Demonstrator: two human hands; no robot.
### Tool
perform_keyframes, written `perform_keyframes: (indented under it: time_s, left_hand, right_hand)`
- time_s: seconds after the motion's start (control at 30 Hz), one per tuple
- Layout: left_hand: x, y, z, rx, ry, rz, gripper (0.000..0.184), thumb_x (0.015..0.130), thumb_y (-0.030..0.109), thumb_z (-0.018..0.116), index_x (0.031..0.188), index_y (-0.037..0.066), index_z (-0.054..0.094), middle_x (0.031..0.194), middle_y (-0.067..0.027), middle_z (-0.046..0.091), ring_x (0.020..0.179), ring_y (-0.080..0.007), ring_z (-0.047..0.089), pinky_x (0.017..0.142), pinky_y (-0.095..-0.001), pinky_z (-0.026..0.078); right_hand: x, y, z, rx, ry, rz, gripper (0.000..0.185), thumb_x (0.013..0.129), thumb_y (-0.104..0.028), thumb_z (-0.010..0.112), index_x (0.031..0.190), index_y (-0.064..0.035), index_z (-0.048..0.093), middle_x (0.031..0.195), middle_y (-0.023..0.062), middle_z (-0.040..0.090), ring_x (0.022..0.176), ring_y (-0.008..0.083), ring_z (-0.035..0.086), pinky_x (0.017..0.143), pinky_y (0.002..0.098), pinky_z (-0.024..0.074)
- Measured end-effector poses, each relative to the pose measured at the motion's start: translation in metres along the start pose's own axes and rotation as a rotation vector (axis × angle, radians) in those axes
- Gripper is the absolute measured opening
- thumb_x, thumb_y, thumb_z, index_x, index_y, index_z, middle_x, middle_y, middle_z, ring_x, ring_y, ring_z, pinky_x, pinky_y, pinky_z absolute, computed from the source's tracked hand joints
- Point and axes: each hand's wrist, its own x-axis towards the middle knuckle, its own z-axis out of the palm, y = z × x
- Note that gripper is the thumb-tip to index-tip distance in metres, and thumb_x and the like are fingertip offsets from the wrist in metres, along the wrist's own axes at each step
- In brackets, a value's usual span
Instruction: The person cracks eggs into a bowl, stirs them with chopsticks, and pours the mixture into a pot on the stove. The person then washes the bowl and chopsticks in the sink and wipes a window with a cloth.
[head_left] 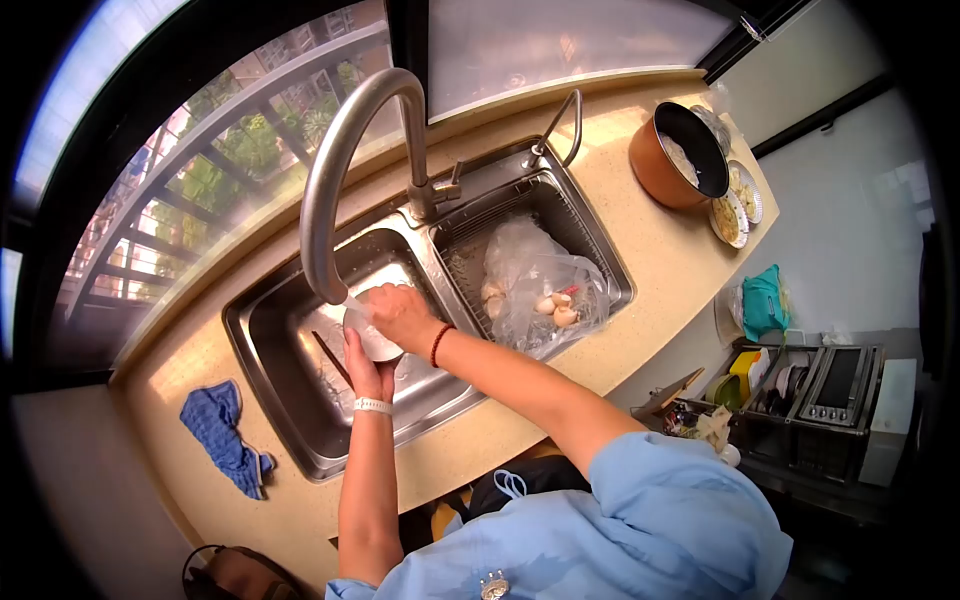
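My left hand [368, 372] grips a small white bowl [378, 346] from below, over the left sink basin [290, 320]. The bowl is tilted under the mouth of the tall metal faucet [318, 220], where water runs down. Curled over the bowl's upper side is my right hand [402, 318]; its fingertips are partly hidden. A dark, thin stick, like a chopstick [332, 358], leans in the basin just left of my left hand.
A clear plastic bag [530, 262] with eggshells [563, 314] lies in the right basin. On the counter are an orange-brown pot [655, 165], plates of food [729, 222] and a blue cloth [212, 428]. A dish rack [790, 385] stands at the lower right.
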Motion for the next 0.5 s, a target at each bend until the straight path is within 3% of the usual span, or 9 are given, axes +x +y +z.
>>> perform_keyframes:
  time_s: [0.03, 0.1, 0.17, 0.2, 0.23, 0.3, 0.37, 0.43, 0.5]
  left_hand:
    - [-0.009, 0.002, 0.019, 0.025, 0.025, 0.025, 0.046, 0.103, 0.041, 0.042, 0.141, 0.015, 0.038, 0.135, -0.008, 0.051, 0.123, -0.0286, 0.053, 0.094, -0.0497, 0.051]
    - [0.014, -0.01, 0.001, 0.033, -0.04, 0.105, 0.045, 0.104, 0.038, 0.041, 0.14, 0.012, 0.039, 0.134, -0.009, 0.053, 0.122, -0.0268, 0.054, 0.096, -0.0436, 0.05]
    - [0.016, 0.003, -0.006, 0.004, -0.052, 0.06, 0.042, 0.104, 0.033, 0.042, 0.139, 0.01, 0.04, 0.133, -0.0095, 0.054, 0.119, -0.0254, 0.055, 0.097, -0.0403, 0.049]
    - [0.01, 0.003, -0.006, 0.038, 0.009, 0.043, 0.042, 0.104, 0.033, 0.042, 0.139, 0.009, 0.041, 0.132, -0.0103, 0.054, 0.117, -0.0255, 0.056, 0.097, -0.0401, 0.049]
    - [-0.012, 0.013, 0.018, 0.07, 0.073, 0.028, 0.043, 0.104, 0.033, 0.042, 0.138, 0.008, 0.041, 0.131, -0.0111, 0.054, 0.115, -0.0256, 0.057, 0.096, -0.0399, 0.049]
    - [-0.012, 0.007, 0.018, 0.083, 0.097, 0.018, 0.043, 0.103, 0.033, 0.043, 0.138, 0.008, 0.041, 0.131, -0.0114, 0.054, 0.114, -0.0257, 0.057, 0.096, -0.0407, 0.049]
    - [0.005, 0.0, -0.001, 0.095, 0.115, 0.015, 0.044, 0.103, 0.033, 0.044, 0.138, 0.008, 0.041, 0.13, -0.0118, 0.054, 0.114, -0.0259, 0.057, 0.095, -0.0414, 0.05]
    - [0.045, -0.01, -0.061, 0.021, 0.063, 0.072, 0.044, 0.102, 0.033, 0.047, 0.138, 0.01, 0.041, 0.129, -0.0112, 0.055, 0.116, -0.0251, 0.056, 0.092, -0.0432, 0.051]
    - [0.048, -0.001, -0.072, -0.008, 0.054, 0.047, 0.042, 0.101, 0.031, 0.047, 0.138, 0.011, 0.042, 0.128, -0.0102, 0.056, 0.115, -0.0251, 0.058, 0.09, -0.0436, 0.053]
  right_hand:
    - [0.002, -0.009, 0.001, -0.055, -0.209, 0.05, 0.01, 0.079, -0.016, 0.062, 0.086, -0.0094, 0.066, 0.086, 0.0069, 0.063, 0.083, 0.0271, 0.062, 0.07, 0.0391, 0.0532]
    - [0.0, -0.02, 0.015, 0.197, -0.151, 0.265, 0.015, 0.081, -0.021, 0.064, 0.087, -0.0077, 0.068, 0.082, 0.0075, 0.063, 0.087, 0.0327, 0.063, 0.077, 0.0436, 0.0531]
    - [0.008, -0.02, -0.001, 0.444, -0.763, 0.284, 0.019, 0.082, -0.025, 0.065, 0.089, -0.0071, 0.069, 0.086, 0.0087, 0.062, 0.092, 0.0373, 0.062, 0.082, 0.046, 0.052]
    - [0.011, -0.022, -0.018, 0.309, -0.861, 0.257, 0.017, 0.084, -0.02, 0.061, 0.089, -0.0063, 0.068, 0.09, 0.0124, 0.065, 0.093, 0.0362, 0.063, 0.083, 0.0453, 0.0515]
    - [0.009, -0.018, -0.016, 0.307, -0.86, 0.258, 0.017, 0.084, -0.02, 0.061, 0.089, -0.0063, 0.068, 0.09, 0.0124, 0.065, 0.093, 0.0362, 0.063, 0.083, 0.0453, 0.0515]
    - [0.001, -0.011, -0.003, 0.193, -0.29, 0.143, 0.018, 0.086, -0.019, 0.058, 0.089, -0.0044, 0.068, 0.094, 0.0172, 0.069, 0.092, 0.036, 0.066, 0.083, 0.046, 0.0511]
    - [-0.007, -0.02, -0.002, 0.21, -0.155, 0.095, 0.02, 0.087, -0.021, 0.057, 0.085, -0.0052, 0.068, 0.089, 0.0159, 0.069, 0.09, 0.0332, 0.067, 0.083, 0.0461, 0.0509]
    - [-0.01, -0.03, -0.02, 0.441, -0.737, 0.158, 0.022, 0.088, -0.026, 0.058, 0.083, -0.0081, 0.069, 0.091, 0.0116, 0.069, 0.099, 0.0296, 0.064, 0.085, 0.0459, 0.05]
    - [-0.019, -0.024, -0.035, 0.347, -0.868, 0.063, 0.019, 0.087, -0.024, 0.057, 0.082, -0.0104, 0.07, 0.095, 0.008, 0.07, 0.111, 0.0248, 0.058, 0.095, 0.0448, 0.046]
